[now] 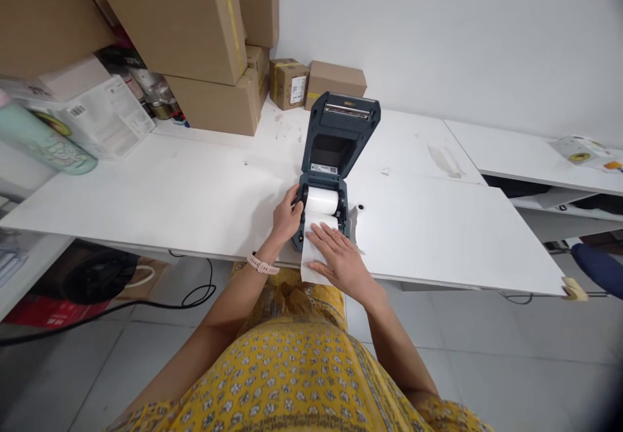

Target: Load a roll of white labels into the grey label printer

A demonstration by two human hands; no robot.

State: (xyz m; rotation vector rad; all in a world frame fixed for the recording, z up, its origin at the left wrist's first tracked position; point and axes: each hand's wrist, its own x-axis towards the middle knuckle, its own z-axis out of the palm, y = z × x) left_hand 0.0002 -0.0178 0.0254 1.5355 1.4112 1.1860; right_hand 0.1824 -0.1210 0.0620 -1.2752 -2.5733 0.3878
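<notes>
A dark label printer (pixel 341 127) stands at the front edge of the white table with its lid tipped back. Inside its base sits a white label roll (pixel 322 201), from which a white paper strip (pixel 310 268) runs forward over the front and past the table edge. My left hand (pixel 288 216) grips the printer's left side near the end of the roll, thumb on top. Flat on the strip lies my right hand (pixel 341 260), its fingers stretched toward the roll. A greyish scrap of backing paper (pixel 354 228) rests against the printer's right side.
Cardboard boxes (pixel 214 104) are stacked at the back left, with two smaller ones (pixel 335 80) against the wall. A mint bottle (pixel 46 137) and a white box (pixel 104 117) stand far left. A small black-and-white item (pixel 361 207) lies right of the printer.
</notes>
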